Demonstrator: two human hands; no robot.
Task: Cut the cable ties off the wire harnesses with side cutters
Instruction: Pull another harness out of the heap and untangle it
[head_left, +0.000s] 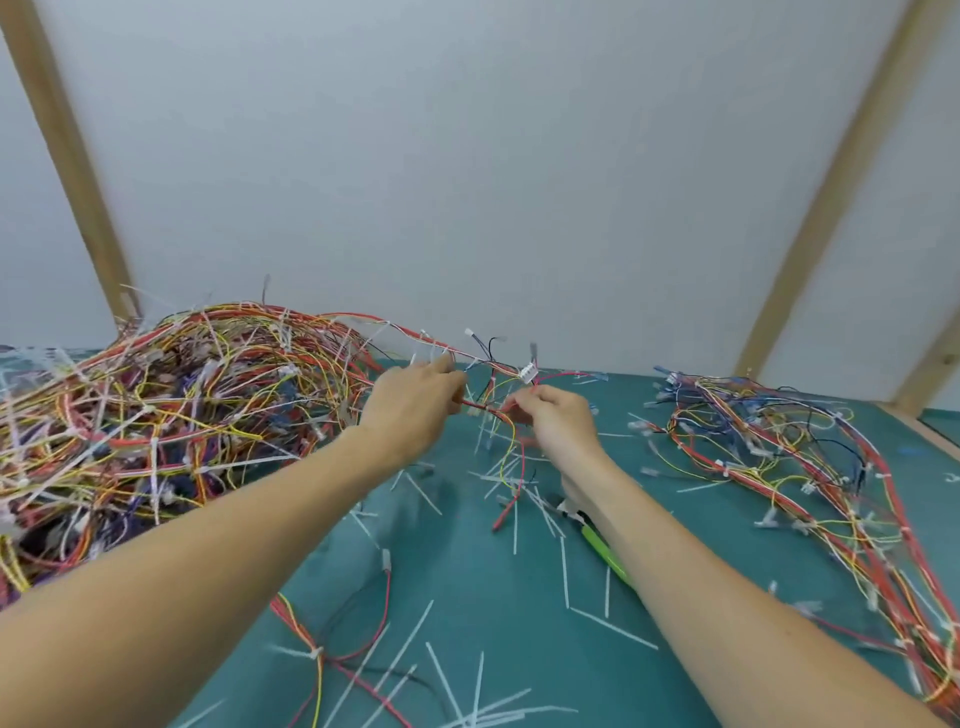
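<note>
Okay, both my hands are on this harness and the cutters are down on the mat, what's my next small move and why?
Probably let go with the right hand and pick up the green-handled side cutters, which lie on the green mat under your right forearm. Both hands hold the red-and-yellow harness stretched between them, so nothing can cut yet. The left hand could hold the strand taut meanwhile.

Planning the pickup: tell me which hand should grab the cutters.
Right. The cutters lie on the mat just under the right forearm, close behind the right hand. The left hand is farther off and grips the harness.
</note>
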